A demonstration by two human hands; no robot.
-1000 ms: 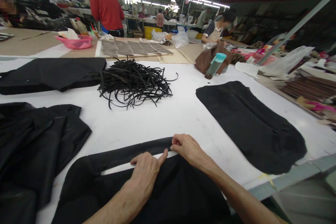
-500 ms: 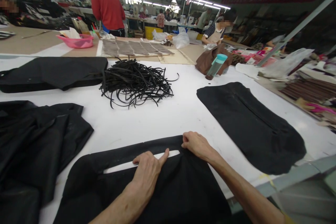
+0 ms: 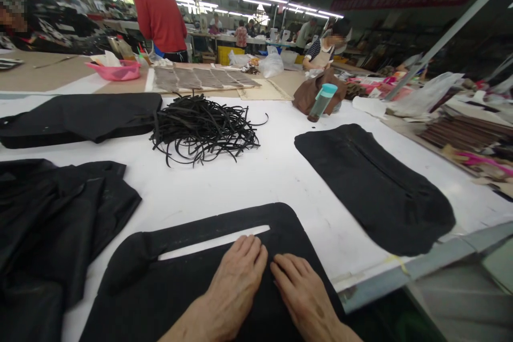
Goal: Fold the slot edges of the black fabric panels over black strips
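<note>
A black fabric panel (image 3: 168, 288) with a long narrow slit (image 3: 212, 243) lies on the white table (image 3: 272, 176) right in front of me. My left hand (image 3: 236, 286) rests flat on the panel just below the slit, fingers stretched out together. Beside it, my right hand (image 3: 302, 294) also lies flat on the fabric, fingers extended. Neither hand holds anything.
A second black panel (image 3: 372, 187) lies to the right, a tangle of black strips (image 3: 204, 128) in the middle, crumpled black cloth (image 3: 52, 219) at left, folded black fabric (image 3: 80, 115) beyond. A teal-capped bottle (image 3: 321, 101), a brown bag and a pink basin (image 3: 116, 69) stand further back. Other people work behind.
My right hand left the slit's far right end and came back beside the left. Both hands now lie flat on the panel, which sits smoother with the slit narrowed.
</note>
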